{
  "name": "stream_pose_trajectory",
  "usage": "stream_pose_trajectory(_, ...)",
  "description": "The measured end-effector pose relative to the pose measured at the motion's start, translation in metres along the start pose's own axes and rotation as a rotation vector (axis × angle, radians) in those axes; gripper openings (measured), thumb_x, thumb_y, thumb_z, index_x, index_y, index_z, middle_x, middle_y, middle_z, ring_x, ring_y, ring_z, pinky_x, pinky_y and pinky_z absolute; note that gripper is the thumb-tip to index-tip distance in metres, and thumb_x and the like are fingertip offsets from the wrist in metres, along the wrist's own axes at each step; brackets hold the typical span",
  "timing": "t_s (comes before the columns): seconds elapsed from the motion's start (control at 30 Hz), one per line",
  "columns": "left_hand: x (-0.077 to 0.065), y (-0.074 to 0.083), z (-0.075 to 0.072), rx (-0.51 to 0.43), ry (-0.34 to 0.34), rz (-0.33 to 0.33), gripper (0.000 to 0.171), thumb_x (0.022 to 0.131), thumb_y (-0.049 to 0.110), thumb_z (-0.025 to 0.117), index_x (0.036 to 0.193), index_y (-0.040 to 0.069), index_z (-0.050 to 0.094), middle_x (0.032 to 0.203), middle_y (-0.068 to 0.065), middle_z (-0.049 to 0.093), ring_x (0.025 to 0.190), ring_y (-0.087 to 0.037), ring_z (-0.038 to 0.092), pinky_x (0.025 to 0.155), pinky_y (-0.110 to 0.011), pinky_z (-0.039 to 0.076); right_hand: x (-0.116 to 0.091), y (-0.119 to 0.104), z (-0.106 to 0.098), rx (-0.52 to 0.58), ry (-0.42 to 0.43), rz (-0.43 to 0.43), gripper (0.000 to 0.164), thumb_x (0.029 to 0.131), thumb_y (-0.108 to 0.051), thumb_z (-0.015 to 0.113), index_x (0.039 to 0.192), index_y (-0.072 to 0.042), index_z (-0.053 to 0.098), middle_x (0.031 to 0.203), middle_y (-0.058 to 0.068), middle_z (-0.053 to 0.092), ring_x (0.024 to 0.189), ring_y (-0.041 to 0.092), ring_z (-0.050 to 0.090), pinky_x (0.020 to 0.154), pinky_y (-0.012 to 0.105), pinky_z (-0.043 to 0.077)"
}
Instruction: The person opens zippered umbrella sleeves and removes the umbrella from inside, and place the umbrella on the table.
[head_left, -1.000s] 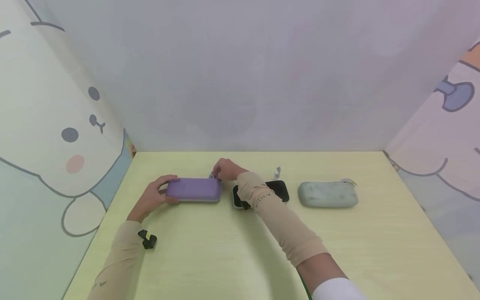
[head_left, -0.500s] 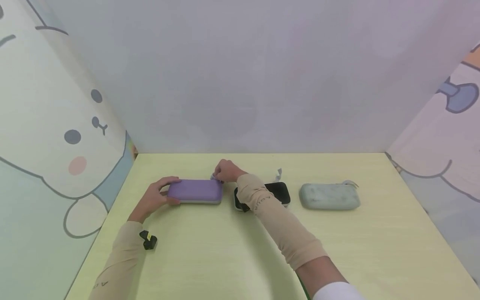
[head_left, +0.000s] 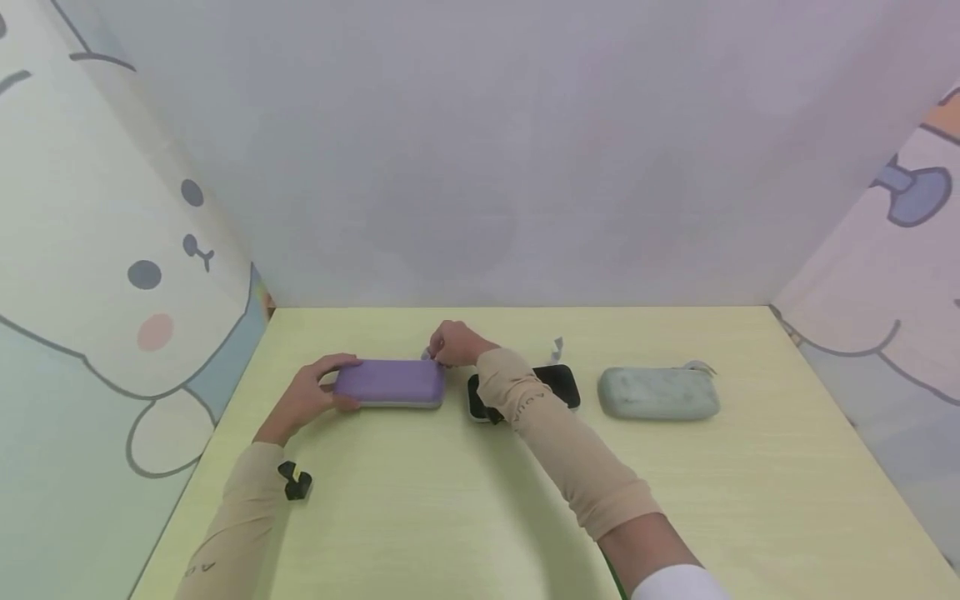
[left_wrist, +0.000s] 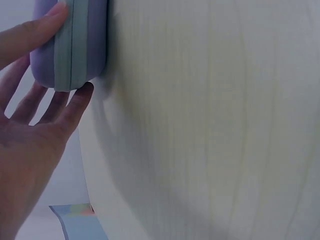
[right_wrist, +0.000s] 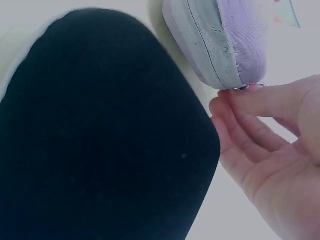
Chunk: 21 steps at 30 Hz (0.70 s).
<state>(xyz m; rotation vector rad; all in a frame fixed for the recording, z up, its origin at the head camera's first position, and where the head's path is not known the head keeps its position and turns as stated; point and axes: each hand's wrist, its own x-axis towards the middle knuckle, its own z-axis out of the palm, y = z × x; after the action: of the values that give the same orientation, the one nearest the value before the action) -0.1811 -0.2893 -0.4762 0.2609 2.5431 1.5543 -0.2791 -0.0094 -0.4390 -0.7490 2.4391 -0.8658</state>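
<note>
Left hand [head_left: 303,393] grips the left end of the purple case [head_left: 390,383] on the table [head_left: 390,508]; looks light, firm-shelled, good to steady right there! Beyond, at its far right corner, the right hand [head_left: 457,343] pinches the pull tab [head_left: 426,354].

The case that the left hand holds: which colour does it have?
The case is purple, seen best in the head view.

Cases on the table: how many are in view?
3: the purple case at left, held by the left hand; the black case in the middle, partly hidden by the right sleeve; the pale green case at right.
</note>
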Motion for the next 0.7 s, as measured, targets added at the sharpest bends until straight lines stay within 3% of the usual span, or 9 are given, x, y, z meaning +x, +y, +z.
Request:
stream_pose_trajectory(0.23, -0.0006, -0.0014, -0.0007, 0.014, 0.002, -0.001, 0.069, 0.066, 0.007, 0.084, 0.129, 0.007, 0.055, 0.142, -0.015, 0.041, 0.132, -0.037, 0.034, 0.102, -0.047, 0.035, -0.0008, 0.0031, -0.0013, -0.009, -0.011, -0.034, 0.025, 0.078, 0.013, 0.056, 0.085, -0.003, 0.074, 0.093, 0.007, 0.069, 0.077, 0.016, 0.057, 0.063, 0.021, 0.045)
stream_pose_trajectory(0.43, -0.0002, -0.0024, -0.0022, -0.007, -0.004, 0.001, 0.07, 0.066, 0.006, 0.084, 0.13, 0.007, 0.055, 0.143, -0.015, 0.041, 0.132, -0.037, 0.034, 0.102, -0.046, 0.035, -0.0036, 0.0055, -0.0001, 0.018, 0.006, -0.064, 0.021, 0.081, 0.01, 0.057, 0.089, 0.0, 0.074, 0.097, 0.009, 0.069, 0.082, 0.015, 0.057, 0.066, 0.021, 0.046)
stream_pose_trajectory(0.7, -0.0005, -0.0006, -0.0021, 0.019, -0.005, -0.006, 0.068, 0.067, 0.008, 0.084, 0.129, 0.008, 0.055, 0.143, -0.015, 0.041, 0.132, -0.038, 0.033, 0.102, -0.048, 0.035, -0.0025, 0.0095, 0.0023, 0.032, 0.012, -0.072, 0.016, 0.089, -0.009, 0.062, 0.078, -0.003, 0.073, 0.081, 0.004, 0.067, 0.063, 0.012, 0.054, 0.057, 0.02, 0.044)
